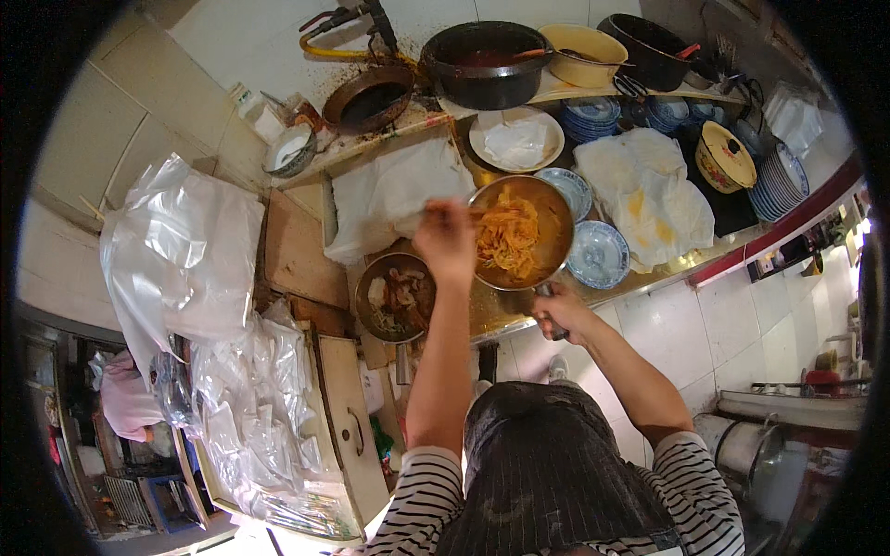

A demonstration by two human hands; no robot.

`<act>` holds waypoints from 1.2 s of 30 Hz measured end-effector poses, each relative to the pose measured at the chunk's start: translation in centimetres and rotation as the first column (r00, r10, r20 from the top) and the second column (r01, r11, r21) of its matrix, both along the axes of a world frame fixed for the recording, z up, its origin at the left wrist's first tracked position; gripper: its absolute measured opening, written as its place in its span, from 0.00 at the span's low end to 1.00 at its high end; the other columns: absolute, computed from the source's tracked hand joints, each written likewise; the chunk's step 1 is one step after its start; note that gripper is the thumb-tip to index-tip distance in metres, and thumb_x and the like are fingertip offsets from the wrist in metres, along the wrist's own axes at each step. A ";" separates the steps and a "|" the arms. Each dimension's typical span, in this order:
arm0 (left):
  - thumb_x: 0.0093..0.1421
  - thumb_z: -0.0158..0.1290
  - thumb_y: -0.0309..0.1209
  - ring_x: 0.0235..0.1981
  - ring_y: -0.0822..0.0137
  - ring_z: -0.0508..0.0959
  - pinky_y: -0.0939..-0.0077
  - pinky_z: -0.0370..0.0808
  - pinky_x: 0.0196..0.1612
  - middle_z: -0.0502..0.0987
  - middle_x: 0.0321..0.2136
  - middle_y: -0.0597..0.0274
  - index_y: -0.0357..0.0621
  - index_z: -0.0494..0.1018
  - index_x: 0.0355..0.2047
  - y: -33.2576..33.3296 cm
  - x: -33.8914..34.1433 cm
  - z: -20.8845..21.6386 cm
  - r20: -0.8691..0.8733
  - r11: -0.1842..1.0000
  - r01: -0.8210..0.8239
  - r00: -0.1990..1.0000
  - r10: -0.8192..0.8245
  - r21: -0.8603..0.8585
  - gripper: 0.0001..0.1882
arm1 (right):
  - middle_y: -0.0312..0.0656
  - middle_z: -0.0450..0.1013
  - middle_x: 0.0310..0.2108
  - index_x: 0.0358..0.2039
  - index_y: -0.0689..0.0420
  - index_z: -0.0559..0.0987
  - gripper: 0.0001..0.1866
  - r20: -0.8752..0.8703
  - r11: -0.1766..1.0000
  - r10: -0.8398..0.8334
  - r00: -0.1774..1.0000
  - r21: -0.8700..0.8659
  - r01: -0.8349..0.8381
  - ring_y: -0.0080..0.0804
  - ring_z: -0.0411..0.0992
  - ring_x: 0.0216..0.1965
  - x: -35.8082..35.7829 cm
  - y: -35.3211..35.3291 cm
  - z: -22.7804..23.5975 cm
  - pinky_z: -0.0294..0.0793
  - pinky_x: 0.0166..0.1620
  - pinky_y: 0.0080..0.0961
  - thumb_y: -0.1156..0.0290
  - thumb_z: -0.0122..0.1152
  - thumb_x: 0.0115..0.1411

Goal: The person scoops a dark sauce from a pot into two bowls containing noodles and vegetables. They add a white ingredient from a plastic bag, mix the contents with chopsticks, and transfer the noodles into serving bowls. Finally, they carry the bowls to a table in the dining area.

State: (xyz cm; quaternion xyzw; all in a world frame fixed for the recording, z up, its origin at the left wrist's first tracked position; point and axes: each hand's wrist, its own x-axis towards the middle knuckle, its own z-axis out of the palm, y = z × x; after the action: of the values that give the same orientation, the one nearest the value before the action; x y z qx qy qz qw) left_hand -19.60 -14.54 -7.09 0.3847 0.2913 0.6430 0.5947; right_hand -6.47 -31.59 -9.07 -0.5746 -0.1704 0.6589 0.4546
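Note:
My right hand (565, 313) is closed round the dark handle (545, 301) of a metal pan (554, 199), which rests over the counter. Orange-red noodles (508, 236) lie in sauce along the pan's left side. My left hand (447, 243), smeared by motion, is a fist at the pan's left rim. It grips a brown stick-like utensil (477, 215) that points into the noodles; blur hides its exact kind. Below and left of that hand sits a second pan (394, 296) with pale and reddish food in it, its handle toward me.
Blue-patterned bowls (598, 255) stand right of the pan, beside a stained white cloth (649, 199). Behind are a plate (516, 141), a big black pot (485, 65), a yellow basin (584, 56) and a lidded enamel pot (725, 156). Plastic bags (185, 250) fill the left side.

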 end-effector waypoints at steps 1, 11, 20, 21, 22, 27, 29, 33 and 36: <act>0.59 0.48 0.25 0.25 0.73 0.68 0.76 0.71 0.22 0.67 0.25 0.66 0.39 0.66 0.28 -0.4 0.5 1.4 0.035 0.994 0.083 0.996 -0.086 0.068 0.04 | 0.37 0.62 0.16 0.33 0.61 0.62 0.11 -0.036 1.000 0.004 0.999 -0.006 -0.004 0.25 0.62 0.12 0.1 0.1 0.1 0.65 0.13 0.28 0.80 0.51 0.49; 0.59 0.52 0.31 0.22 0.70 0.73 0.74 0.69 0.26 0.76 0.21 0.54 0.32 0.70 0.24 -3.2 0.6 3.6 -0.709 0.956 -0.129 0.646 0.282 0.263 0.12 | 0.37 0.62 0.17 0.37 0.62 0.62 0.14 -0.085 0.999 0.032 0.996 -0.009 -0.033 0.25 0.61 0.12 -0.2 -0.1 -0.7 0.65 0.13 0.28 0.77 0.51 0.50; 0.61 0.49 0.32 0.15 0.73 0.64 0.76 0.62 0.16 0.69 0.21 0.61 0.42 0.63 0.33 -3.4 -0.9 -0.4 -0.395 0.837 -0.373 0.895 0.209 -0.402 0.08 | 0.35 0.62 0.15 0.30 0.57 0.64 0.10 -0.038 0.997 -0.016 0.999 0.078 0.019 0.23 0.61 0.11 -1.3 -0.6 0.2 0.64 0.12 0.24 0.79 0.53 0.47; 0.61 0.49 0.32 0.14 0.73 0.64 0.76 0.62 0.16 0.69 0.21 0.62 0.42 0.64 0.32 -3.4 -0.8 -0.8 -0.280 0.854 -0.309 0.938 0.203 -0.418 0.08 | 0.35 0.61 0.15 0.30 0.57 0.64 0.10 -0.083 0.999 -0.014 0.996 0.048 0.018 0.23 0.61 0.11 -1.0 -0.7 0.1 0.64 0.13 0.24 0.79 0.54 0.47; 0.61 0.49 0.32 0.14 0.72 0.63 0.77 0.61 0.16 0.68 0.20 0.63 0.42 0.64 0.31 -3.4 -0.9 -1.0 -0.160 0.871 -0.246 0.968 0.194 -0.425 0.07 | 0.35 0.61 0.15 0.30 0.56 0.64 0.10 -0.128 1.000 -0.013 0.992 0.017 0.015 0.23 0.61 0.11 -0.4 -0.9 -0.1 0.64 0.13 0.24 0.79 0.54 0.47; 0.59 0.52 0.29 0.27 0.72 0.71 0.77 0.70 0.24 0.72 0.29 0.61 0.39 0.66 0.28 -3.3 2.7 3.1 -0.381 0.995 -0.088 0.920 0.095 0.036 0.08 | 0.37 0.62 0.16 0.36 0.60 0.63 0.12 -0.005 1.000 0.017 1.000 -0.008 -0.017 0.25 0.62 0.11 1.3 -0.1 0.0 0.64 0.13 0.27 0.78 0.52 0.50; 0.60 0.51 0.29 0.22 0.73 0.72 0.78 0.71 0.23 0.73 0.23 0.61 0.38 0.67 0.28 -5.4 4.2 8.0 -0.557 0.832 -0.009 0.739 0.379 0.554 0.07 | 0.37 0.62 0.16 0.34 0.60 0.63 0.11 -0.024 1.000 0.008 1.000 0.026 -0.008 0.25 0.62 0.11 2.3 -0.6 0.8 0.64 0.13 0.26 0.78 0.52 0.50; 0.61 0.50 0.30 0.23 0.73 0.71 0.82 0.69 0.27 0.72 0.22 0.63 0.37 0.68 0.27 -1.9 -0.1 5.7 -0.693 0.987 -0.085 0.704 0.156 0.135 0.09 | 0.37 0.62 0.16 0.36 0.60 0.63 0.14 -0.102 0.998 -0.007 0.995 0.056 0.012 0.24 0.62 0.12 4.0 -1.5 1.2 0.64 0.13 0.27 0.78 0.53 0.49; 0.62 0.49 0.31 0.25 0.74 0.69 0.82 0.68 0.30 0.72 0.25 0.63 0.36 0.67 0.27 -1.7 0.8 3.5 -0.698 0.994 -0.107 0.709 0.098 0.030 0.11 | 0.37 0.62 0.17 0.36 0.61 0.62 0.14 -0.121 1.000 -0.013 0.993 0.022 0.015 0.24 0.62 0.12 3.0 -1.4 0.3 0.64 0.13 0.26 0.78 0.52 0.49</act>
State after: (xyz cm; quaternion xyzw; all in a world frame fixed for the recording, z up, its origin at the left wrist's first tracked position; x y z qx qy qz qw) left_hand -18.83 -16.29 -3.56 0.5782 0.5192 0.4803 0.4067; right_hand -3.45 -33.03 -8.78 -0.5296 -0.1461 0.6873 0.4751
